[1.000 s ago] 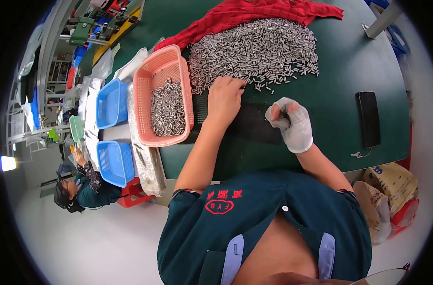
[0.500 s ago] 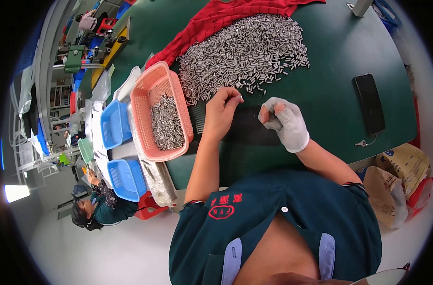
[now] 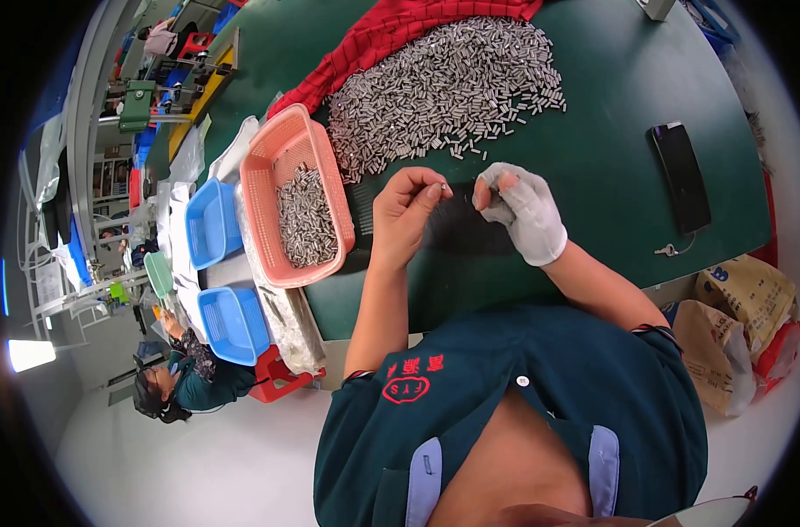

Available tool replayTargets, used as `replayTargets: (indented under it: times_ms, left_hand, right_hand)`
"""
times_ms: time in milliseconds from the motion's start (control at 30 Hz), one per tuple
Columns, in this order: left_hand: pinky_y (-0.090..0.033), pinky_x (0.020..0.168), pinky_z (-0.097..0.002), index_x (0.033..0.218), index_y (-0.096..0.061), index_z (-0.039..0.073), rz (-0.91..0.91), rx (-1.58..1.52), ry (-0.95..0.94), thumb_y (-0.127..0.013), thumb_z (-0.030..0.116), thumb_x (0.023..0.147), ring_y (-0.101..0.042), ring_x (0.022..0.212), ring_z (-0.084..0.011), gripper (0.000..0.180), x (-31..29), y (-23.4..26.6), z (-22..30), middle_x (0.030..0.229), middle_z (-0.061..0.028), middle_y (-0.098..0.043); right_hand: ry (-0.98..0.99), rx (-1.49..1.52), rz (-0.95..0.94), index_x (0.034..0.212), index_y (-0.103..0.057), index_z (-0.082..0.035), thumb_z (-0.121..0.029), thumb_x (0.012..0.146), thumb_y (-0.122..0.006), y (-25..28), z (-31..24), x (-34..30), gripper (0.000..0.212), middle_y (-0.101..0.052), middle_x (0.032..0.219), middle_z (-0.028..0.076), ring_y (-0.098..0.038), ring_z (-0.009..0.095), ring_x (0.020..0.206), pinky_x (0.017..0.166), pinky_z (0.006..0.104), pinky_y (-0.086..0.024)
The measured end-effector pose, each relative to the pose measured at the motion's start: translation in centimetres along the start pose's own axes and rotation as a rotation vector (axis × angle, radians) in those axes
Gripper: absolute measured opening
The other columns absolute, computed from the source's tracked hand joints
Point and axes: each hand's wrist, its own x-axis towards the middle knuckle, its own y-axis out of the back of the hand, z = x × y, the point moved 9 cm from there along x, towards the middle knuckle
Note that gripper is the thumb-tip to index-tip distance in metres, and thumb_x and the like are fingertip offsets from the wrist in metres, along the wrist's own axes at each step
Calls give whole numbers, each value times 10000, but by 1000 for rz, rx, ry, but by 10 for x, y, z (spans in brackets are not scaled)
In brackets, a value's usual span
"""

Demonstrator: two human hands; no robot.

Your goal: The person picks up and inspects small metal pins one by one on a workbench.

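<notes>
My bare left hand (image 3: pixel 406 211) is closed in a pinch, with the bright tip of a small metal pin (image 3: pixel 444 186) showing at the thumb and forefinger. Just to its right is my right hand (image 3: pixel 525 211), in a white glove that leaves some fingertips bare. Its fingers curl to a pinch; anything between them is too small or hidden to see. The two hands are apart, over the green table (image 3: pixel 593 202). Beyond them spreads a large heap of short metal pins (image 3: pixel 444 88). More pins (image 3: pixel 307 220) lie inside the pink basket (image 3: pixel 257 189) left of my left hand.
A red cloth (image 3: pixel 365 51) borders the heap's far side. Two blue baskets (image 3: pixel 209 250) stand left of the pink one. At the right lie a black phone (image 3: pixel 681 180) and a key (image 3: pixel 668 250). Paper sacks (image 3: pixel 712 351) stand beyond the table edge. A co-worker (image 3: pixel 198 378) sits at lower left.
My right hand has come slightly left, closer to my left hand. My left hand keeps its pinch and has turned a little. The whole view has shifted slightly.
</notes>
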Motion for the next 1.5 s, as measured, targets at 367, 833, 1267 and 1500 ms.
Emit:
replayTargets:
  times_ms: [367, 833, 1267, 1500]
  left_hand:
    - [-463, 774, -228, 969, -577, -22, 28, 115, -88, -564, -28, 898, -578, 838, -106, 73, -11, -11, 24, 897, -41, -607]
    - [-443, 657, -240, 887, -587, -6, 34, 616, -311, -606, -51, 843, -548, 730, -131, 65, -17, -25, 57, 836, -58, -593]
    - [-460, 628, -253, 883, -587, 2, 60, 587, -301, -620, -39, 830, -578, 693, -164, 74, -18, -24, 56, 810, -79, -603]
    - [-449, 696, -212, 900, -580, -21, 32, 592, -290, -598, -50, 866, -555, 765, -94, 48, -18, -27, 54, 856, -36, -599]
  right_hand:
    - [24, -229, 82, 914, -614, -21, -56, 840, -660, -8, -4, 2, 94, -586, 811, -16, -490, 46, 745, 674, 208, -408]
    - [40, -355, 63, 901, -618, -7, -79, 845, -667, -9, -4, 3, 103, -602, 791, -9, -513, 56, 753, 694, 221, -432]
    - [20, -343, 27, 929, -607, -18, -94, 870, -646, -13, -1, 2, 104, -575, 819, -32, -482, 44, 754, 684, 205, -400]
    - [31, -348, 24, 928, -598, -14, -98, 870, -646, -12, -2, 3, 113, -574, 816, -24, -486, 51, 762, 697, 212, -404]
